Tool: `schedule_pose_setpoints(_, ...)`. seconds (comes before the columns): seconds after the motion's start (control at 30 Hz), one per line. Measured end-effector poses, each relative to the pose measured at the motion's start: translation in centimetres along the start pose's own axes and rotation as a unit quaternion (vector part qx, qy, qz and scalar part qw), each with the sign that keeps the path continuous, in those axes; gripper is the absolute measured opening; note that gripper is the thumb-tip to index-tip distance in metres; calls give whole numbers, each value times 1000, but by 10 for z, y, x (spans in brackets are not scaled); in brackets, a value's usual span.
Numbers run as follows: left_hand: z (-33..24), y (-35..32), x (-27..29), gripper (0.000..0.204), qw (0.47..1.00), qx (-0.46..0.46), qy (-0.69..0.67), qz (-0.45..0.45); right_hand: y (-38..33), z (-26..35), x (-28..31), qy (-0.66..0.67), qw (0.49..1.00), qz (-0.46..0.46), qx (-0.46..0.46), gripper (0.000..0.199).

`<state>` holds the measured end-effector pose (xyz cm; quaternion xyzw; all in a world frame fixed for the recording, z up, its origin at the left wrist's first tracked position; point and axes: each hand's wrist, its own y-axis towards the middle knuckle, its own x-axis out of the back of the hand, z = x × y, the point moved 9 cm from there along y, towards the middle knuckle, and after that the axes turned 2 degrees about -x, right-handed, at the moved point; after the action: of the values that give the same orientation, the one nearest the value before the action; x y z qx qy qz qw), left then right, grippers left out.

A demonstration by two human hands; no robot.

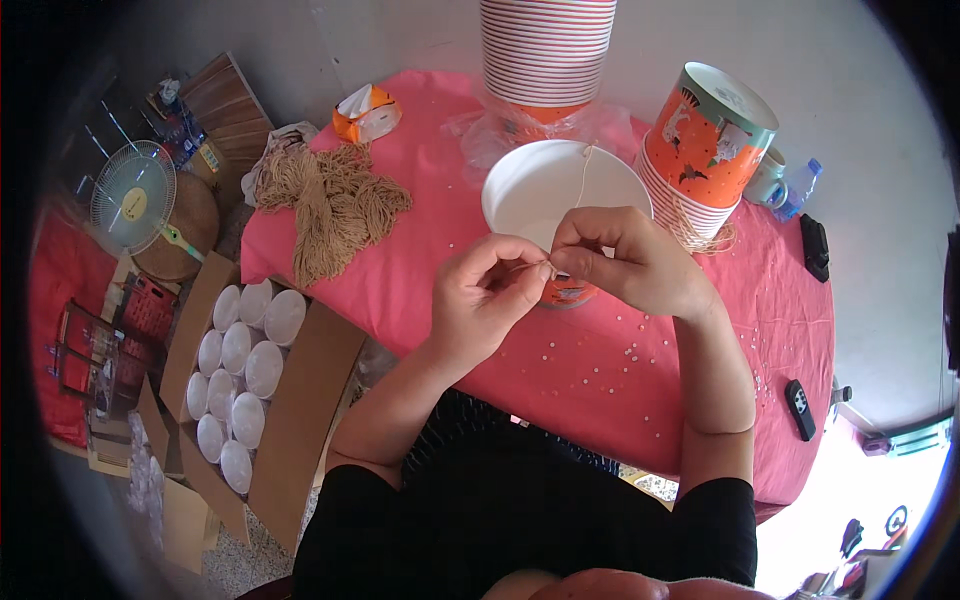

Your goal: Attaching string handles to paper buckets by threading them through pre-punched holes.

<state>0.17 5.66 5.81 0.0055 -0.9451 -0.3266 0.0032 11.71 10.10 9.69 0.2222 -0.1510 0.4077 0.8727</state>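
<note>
An open paper bucket [525, 185], white inside with an orange printed outside, stands on the table in front of me. A thin tan cord [584, 178] runs from its far rim down across the opening toward my hands. At the near rim, my left hand [487, 297] pinches the cord between thumb and forefinger. My right hand [637, 265] meets it there, thumb and forefinger closed on the cord too. The fingertips almost touch, and they hide how the cord lies between them. Both hands cover part of the bucket's near side.
A pink cloth [560, 400] with scattered white paper dots covers the table. Tan cords [340, 205] lie left. Bucket stacks rise behind [548, 55] and right [690, 150]. A bottle [798, 190], black object [815, 248] and remote [800, 410] sit right. A carton [300, 410] holds white containers.
</note>
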Motion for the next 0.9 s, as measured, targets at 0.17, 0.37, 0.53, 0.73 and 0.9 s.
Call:
schedule_pose_setpoints(0.17, 0, 0, -1, 13, 1000, 3, -21, -8, -1, -8, -4, 47, 996, 44, -56, 10)
schedule_pose_setpoints(0.37, 26, 3, 0, 6, 970, 143, -197, -3, 1, 5, 9, -27, 995, -97, -7, 15)
schedule_pose_setpoints(0.53, 37, 1, -1, 4, 931, 251, -260, -58, -2, 33, 0, -169, 965, -125, 155, 22)
schedule_pose_setpoints(0.73, 33, -1, -8, 5, 895, 265, -360, 15, -3, 37, -3, -190, 954, -120, 199, 20)
schedule_pose_setpoints(0.9, 34, -2, -9, 7, 880, 282, -382, 15, -3, 35, -1, -172, 958, -126, 190, 17)
